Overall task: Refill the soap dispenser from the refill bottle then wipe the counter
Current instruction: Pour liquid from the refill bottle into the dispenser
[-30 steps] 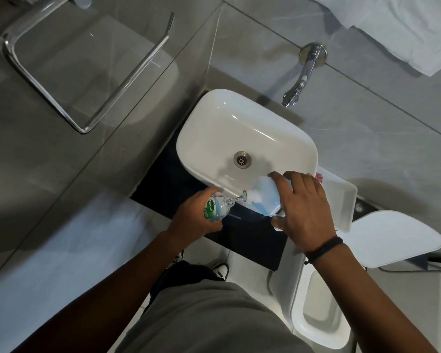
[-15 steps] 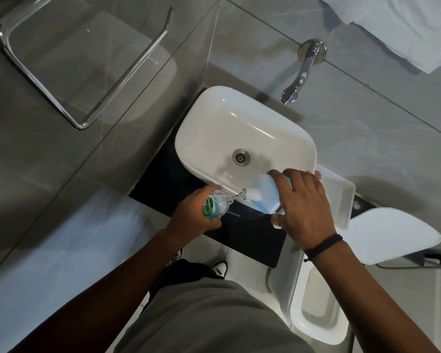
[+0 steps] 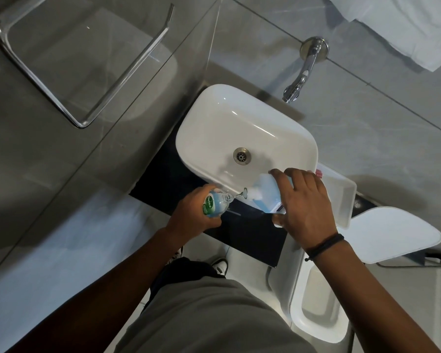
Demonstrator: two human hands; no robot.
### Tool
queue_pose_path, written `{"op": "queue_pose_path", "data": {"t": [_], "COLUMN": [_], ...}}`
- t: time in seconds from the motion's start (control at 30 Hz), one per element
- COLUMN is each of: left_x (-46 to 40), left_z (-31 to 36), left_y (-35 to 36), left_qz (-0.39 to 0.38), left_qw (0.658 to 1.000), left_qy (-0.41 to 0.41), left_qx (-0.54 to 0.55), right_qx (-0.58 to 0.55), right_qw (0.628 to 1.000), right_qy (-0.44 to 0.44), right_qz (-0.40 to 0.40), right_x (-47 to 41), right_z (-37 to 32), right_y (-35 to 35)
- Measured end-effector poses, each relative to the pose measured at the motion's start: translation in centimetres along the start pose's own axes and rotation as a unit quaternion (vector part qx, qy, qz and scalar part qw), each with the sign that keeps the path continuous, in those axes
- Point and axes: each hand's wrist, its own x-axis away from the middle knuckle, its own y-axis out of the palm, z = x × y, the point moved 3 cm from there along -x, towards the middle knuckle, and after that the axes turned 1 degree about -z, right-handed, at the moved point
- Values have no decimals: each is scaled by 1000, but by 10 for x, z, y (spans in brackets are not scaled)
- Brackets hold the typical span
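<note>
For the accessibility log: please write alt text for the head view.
Over a white sink, the right hand tilts a pale blue refill bottle, pouring a thin stream into a small Dettol dispenser gripped by the left hand. A chrome tap juts from the grey wall.

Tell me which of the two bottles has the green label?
The small bottle in the left hand. It carries a green label, while the larger pale-blue bottle held by the right hand shows none.

Sink (image 3: 214,118) on counter (image 3: 252,238); tap (image 3: 301,77) behind, tray (image 3: 346,200) right.
</note>
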Motion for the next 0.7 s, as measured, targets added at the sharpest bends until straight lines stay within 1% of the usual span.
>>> {"op": "queue_pose_path", "data": {"t": [0.7], "left_x": [0], "left_z": [-3], "left_y": [2], "left_qz": [-2], "left_qw": [1000], "left_qy": [9], "left_qx": [-2], "right_qx": [8], "right_qw": [1000], "right_qy": [1], "right_qz": [-11], "right_x": [-1], "right_z": [1], "right_y": [-4]}}
